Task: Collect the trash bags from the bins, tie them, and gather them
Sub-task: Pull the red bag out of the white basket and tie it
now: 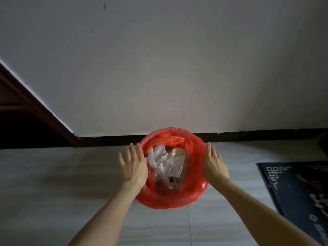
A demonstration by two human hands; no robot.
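Flanking the red bag (170, 199) rim, left hand (134, 167) and right hand (213, 166) are held splayed, nothing gripped; rim lies between them, both equally near.

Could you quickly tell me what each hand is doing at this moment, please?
Left hand: open, fingers spread, resting on the left rim of the red plastic trash bag, gripping nothing.
Right hand: open, flat against the bag's right rim, gripping nothing.

wall (159, 59): plain, pale, lightly marked | skirting (248, 133): dark strip along wall base | floor (53, 183): pale tiles, one joint line seen | door frame (35, 103): reddish-brown, upper left | mat (298, 189): dark, white patterned, right | light: dim
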